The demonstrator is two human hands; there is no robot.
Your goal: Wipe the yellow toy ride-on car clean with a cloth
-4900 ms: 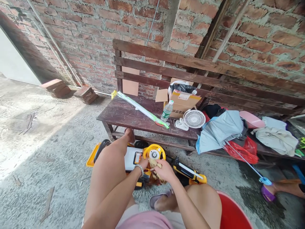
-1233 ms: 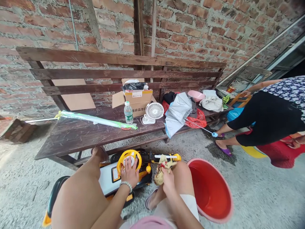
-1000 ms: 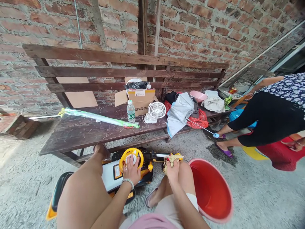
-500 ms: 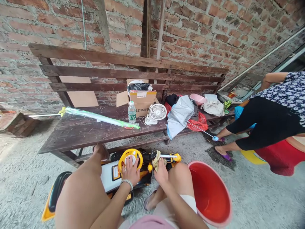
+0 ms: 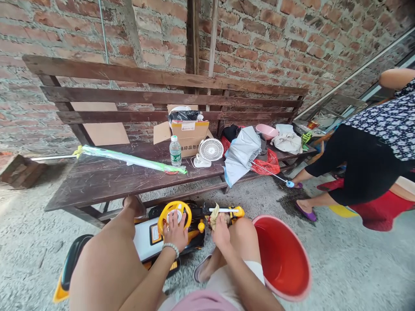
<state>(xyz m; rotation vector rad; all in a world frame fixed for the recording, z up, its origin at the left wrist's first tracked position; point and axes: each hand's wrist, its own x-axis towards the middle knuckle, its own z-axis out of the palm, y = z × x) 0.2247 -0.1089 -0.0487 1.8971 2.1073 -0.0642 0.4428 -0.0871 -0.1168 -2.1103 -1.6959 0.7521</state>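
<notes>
My left hand [image 5: 175, 231] rests over the hub of a yellow toy steering wheel [image 5: 167, 216], its fingers gripping the wheel. The wheel belongs to a yellow, black and white ride-on toy car [image 5: 168, 233] standing between my legs. My right hand [image 5: 221, 232] is closed on a crumpled beige cloth [image 5: 213, 218], which presses against the car's yellow-and-black front part [image 5: 235, 211]. Much of the cloth is hidden inside my fingers. The car's underside is out of sight.
A red plastic basin [image 5: 282, 259] stands on the concrete floor to my right. Behind the car is a dark wooden bench [image 5: 106, 183] holding a cardboard box, bottle, fan and umbrella. A co-worker [image 5: 366, 147] in floral top stands at right.
My right hand has moved the cloth slightly left and closed more around it. The co-worker has straightened up a little, with one arm raised higher.
</notes>
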